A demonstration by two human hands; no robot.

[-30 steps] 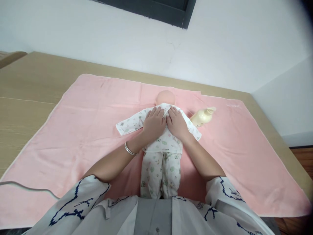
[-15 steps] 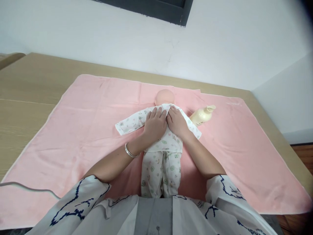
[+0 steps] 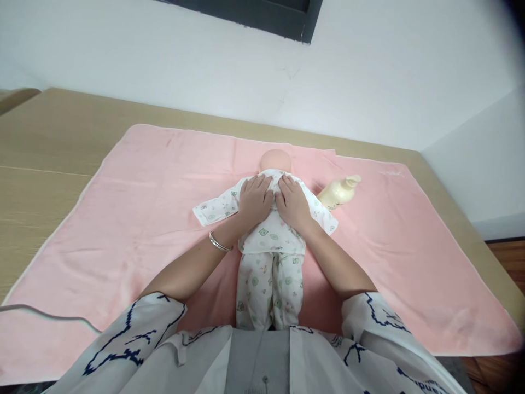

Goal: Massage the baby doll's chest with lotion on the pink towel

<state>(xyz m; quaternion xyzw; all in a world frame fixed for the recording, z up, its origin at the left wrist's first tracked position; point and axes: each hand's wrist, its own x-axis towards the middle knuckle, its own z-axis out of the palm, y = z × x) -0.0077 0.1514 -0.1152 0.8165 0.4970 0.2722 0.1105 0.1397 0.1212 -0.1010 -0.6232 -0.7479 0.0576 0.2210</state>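
Note:
A baby doll (image 3: 275, 160) lies stretched out on a pink cloth, its bald head away from me and no face showing. It wears a white printed shirt (image 3: 268, 235) and matching trousers (image 3: 255, 284), with the sleeves spread to both sides. My left hand (image 3: 255, 198) rests flat on the left upper part of the shirt, fingers extended. Across from it, my right hand (image 3: 293, 203) lies flat on the right upper part. The thumbs almost meet at the middle. Neither hand grasps anything. A silver bangle (image 3: 219, 242) circles my left wrist.
The pink cloth (image 3: 164, 180) covers much of the wooden table (image 3: 49, 148). A cream pump bottle (image 3: 338, 192) lies tilted by the doll's right-hand sleeve. A grey cable (image 3: 49, 314) crosses the cloth at lower left. A white wall (image 3: 246, 71) stands behind the table.
My hands have slid slightly apart on the shirt and a little toward the doll's head. My left hand moved left, and my right thumb now shows. The bottle has stayed in place.

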